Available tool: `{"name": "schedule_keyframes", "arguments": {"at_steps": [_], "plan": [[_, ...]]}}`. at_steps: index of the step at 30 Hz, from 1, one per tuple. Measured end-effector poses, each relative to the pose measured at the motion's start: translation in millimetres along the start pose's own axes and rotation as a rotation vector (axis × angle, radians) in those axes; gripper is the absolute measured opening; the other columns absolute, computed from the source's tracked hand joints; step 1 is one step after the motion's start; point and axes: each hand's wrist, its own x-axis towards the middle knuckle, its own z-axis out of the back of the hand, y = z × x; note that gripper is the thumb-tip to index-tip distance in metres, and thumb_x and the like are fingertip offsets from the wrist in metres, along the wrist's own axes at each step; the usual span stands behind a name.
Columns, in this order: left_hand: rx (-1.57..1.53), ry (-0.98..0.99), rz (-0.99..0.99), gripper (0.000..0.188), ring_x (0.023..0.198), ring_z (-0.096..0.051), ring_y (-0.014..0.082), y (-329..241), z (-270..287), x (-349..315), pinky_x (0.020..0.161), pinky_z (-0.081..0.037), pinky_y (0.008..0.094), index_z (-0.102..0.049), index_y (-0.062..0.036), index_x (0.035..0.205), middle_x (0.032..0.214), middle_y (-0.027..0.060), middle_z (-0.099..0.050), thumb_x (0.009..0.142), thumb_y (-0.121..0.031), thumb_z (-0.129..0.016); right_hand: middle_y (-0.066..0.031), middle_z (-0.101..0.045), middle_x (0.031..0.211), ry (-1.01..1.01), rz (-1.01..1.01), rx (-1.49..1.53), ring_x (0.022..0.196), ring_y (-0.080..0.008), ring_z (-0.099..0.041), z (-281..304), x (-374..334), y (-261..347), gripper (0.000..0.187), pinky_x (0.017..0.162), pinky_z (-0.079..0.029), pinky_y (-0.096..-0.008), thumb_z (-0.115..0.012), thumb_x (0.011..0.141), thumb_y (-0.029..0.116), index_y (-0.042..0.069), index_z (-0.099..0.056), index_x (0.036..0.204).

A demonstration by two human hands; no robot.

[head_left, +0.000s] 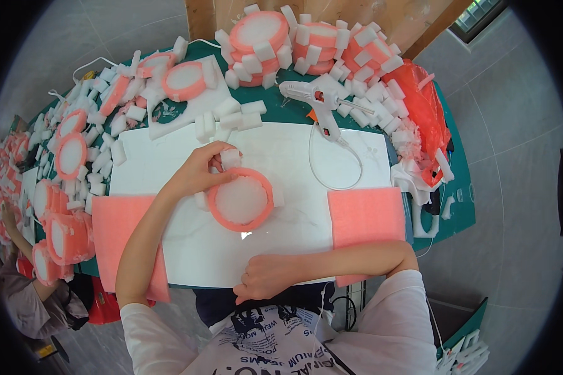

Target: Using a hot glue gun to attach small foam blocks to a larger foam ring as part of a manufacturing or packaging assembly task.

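A pink foam ring with a white foam disc inside it (239, 200) lies flat on the white board (306, 250). Small white foam blocks stick out from its left and right sides. At its top edge my left hand (201, 170) is closed, pinching a white foam block (231, 158) against the ring, with the thumb along the rim. My right hand (266, 277) is curled into a loose fist close to the board's front edge, apart from the ring. Nothing shows in its fingers.
A white glue gun (316, 100) with its cable lies behind the ring. Pink foam sheets (364, 225) flank the board. Finished-looking pink rings (259, 31) are stacked at the back; loose white blocks (241, 115) and a red bag (422, 106) surround them. Another person's arm (19, 234) is far left.
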Motion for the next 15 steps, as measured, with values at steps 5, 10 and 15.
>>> {"name": "schedule_keyframes", "arguments": {"at_steps": [5, 10, 15], "plan": [[0.003, 0.004, 0.005, 0.038, 0.071, -0.046, 0.011, -0.8, 1.8, 0.2, 0.067, -0.043, 0.0228, -0.057, -0.0046, 0.103, 0.091, 0.0018, -0.056, 0.069, -0.012, -0.071, -0.0094, -0.051, 0.046, -0.034, -0.008, -0.01, 0.043, -0.028, -0.054, 1.3, 0.9, 0.2, 0.026, 0.042, -0.04, -0.0376, -0.054, 0.083, 0.022, 0.004, -0.05, 0.065], [0.039, 0.008, 0.022, 0.038, 0.072, -0.048, 0.0115, -4.3, 2.1, 0.8, 0.068, -0.044, 0.0233, -0.057, -0.0041, 0.104, 0.091, 0.0027, -0.055, 0.069, -0.012, -0.07, -0.0092, -0.053, 0.048, -0.077, -0.002, -0.011, 0.043, -0.0263, -0.054, -2.9, -0.9, 0.7, 0.022, 0.041, -0.041, -0.0371, -0.056, 0.079, 0.021, 0.003, -0.053, 0.066], [0.021, 0.015, 0.027, 0.041, 0.073, -0.049, 0.0122, -1.9, 2.4, 0.4, 0.069, -0.045, 0.0237, -0.056, -0.003, 0.106, 0.091, 0.0045, -0.055, 0.069, -0.012, -0.07, -0.0092, -0.05, 0.045, -0.01, -0.038, -0.081, 0.042, -0.0268, -0.053, -1.6, 0.6, 3.7, 0.032, 0.041, -0.04, -0.0358, -0.054, 0.083, 0.028, 0.004, -0.052, 0.061]]}}
